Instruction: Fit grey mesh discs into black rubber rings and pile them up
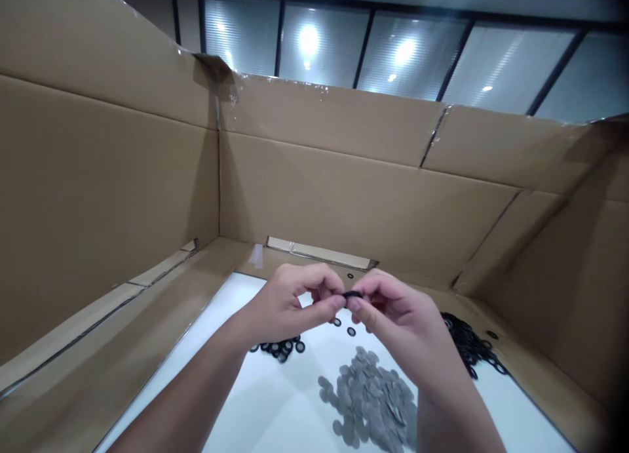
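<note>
In the head view, the left hand (289,302) and right hand (399,315) meet above a white desk (265,413), their fingers pinched together and clamped on a small black ring (352,295), probably rubber, held between them. Just below the hands lie two loose black rings (350,331). A small heap of the same rings (280,348) sits left of the hands, and a larger heap (469,341) lies to the right, partly on a cardboard flap. A pile of flat grey discs (366,400) lies near the right forearm. Tall cardboard walls (113,177) surround the desk on three sides.

The ring looks small and springy, so a slight slip of the fingers could flick it away, perhaps into a gap in the cardboard, or a sleeve or forearm could disturb the piles. No brand, label or legible writing shows.
</note>
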`<state>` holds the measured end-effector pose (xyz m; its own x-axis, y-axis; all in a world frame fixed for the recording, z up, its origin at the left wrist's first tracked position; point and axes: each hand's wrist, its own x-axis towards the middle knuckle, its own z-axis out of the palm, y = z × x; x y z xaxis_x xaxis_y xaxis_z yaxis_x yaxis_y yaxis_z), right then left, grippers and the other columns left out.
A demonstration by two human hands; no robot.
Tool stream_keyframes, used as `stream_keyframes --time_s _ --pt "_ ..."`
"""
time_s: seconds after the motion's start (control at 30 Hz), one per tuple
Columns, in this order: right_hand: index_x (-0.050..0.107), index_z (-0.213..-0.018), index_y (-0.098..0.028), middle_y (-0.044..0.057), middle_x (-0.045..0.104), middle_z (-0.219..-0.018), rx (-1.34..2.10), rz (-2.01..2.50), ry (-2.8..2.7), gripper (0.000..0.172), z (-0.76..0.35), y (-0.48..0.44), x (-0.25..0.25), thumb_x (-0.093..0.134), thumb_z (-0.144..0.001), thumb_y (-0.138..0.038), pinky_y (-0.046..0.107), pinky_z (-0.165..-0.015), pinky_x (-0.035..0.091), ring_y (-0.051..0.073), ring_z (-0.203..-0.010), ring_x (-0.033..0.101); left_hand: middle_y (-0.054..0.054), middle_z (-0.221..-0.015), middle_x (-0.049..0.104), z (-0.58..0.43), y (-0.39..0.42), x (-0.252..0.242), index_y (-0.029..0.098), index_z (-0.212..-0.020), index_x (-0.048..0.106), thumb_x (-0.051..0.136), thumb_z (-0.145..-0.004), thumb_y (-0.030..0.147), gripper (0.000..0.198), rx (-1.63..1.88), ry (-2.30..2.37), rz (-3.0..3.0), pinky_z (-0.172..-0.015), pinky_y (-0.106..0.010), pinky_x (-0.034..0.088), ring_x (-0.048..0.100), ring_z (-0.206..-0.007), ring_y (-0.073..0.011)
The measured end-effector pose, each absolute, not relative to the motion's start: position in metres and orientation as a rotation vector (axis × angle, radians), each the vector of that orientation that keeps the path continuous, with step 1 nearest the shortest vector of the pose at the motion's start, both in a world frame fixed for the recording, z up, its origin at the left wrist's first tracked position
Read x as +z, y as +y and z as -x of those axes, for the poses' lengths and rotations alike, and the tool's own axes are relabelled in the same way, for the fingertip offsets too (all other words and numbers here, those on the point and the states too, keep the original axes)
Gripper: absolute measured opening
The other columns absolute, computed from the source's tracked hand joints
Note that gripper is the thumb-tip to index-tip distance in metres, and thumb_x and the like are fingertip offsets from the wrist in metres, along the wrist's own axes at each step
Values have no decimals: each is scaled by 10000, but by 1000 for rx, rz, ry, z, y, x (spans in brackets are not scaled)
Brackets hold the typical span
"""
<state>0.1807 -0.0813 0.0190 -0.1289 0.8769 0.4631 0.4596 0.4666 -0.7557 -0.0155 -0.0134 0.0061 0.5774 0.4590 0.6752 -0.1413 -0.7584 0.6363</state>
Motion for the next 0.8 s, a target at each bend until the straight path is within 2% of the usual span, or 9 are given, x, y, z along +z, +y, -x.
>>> stream_keyframes --time_s 0.1,0.23,0.4,0.5,0.67,0.8 --pt "631 -857 -219 3 626 -745 604 1137 -1682 229 -174 -83 18 621 -957 -425 260 -565 427 139 -637 543 22 -666 611 6 -14 0 168 -806 615 639 -868 136 74 1436 234 -2092 -560 -171 448 556 -585 -75" --pt "608 -848 -220 13 613 -742 602 1191 -1729 265 -172 -91 21 575 -973 -451 269 -558 422 156 -661 544 38 -643 583 -6 -19 -6 175 -744 579 631 -781 66 127 1631 277 -2065 -533 -152 425 515 -553 -62" --pt "598 -823 -223 17 613 -731 444 1284 -1767 260 -172 -99 24 548 -974 -429 284 -575 426 170 -672 554 64 -605 528 -15 -25 -11 188 -749 566 618 -767 63 137 1773 287 -2016 -507 -130 396 474 -520 -48" --pt "599 -809 -224 15 615 -722 412 1291 -1763 262 -172 -99 25 543 -971 -422 278 -558 414 165 -659 552 60 -627 547 -13 -22 -13 192 -793 593 643 -806 82 121 1741 271 -2002 -523 -132 406 492 -540 -49" --pt "640 -813 -215 -4 569 -676 435 1248 -1634 220 -173 -94 25 626 -924 -404 270 -567 405 149 -632 509 16 -699 633 -2 -13 -10 175 -862 662 668 -895 169 33 1412 248 -2027 -575 -168 452 564 -609 -74" --pt "669 -842 -202 -16 550 -638 550 1177 -1478 201 -169 -86 21 692 -882 -398 263 -574 423 145 -621 521 3 -703 655 2 -12 -6 164 -863 667 690 -902 227 78 1329 322 -1929 -553 -181 459 593 -611 -87"
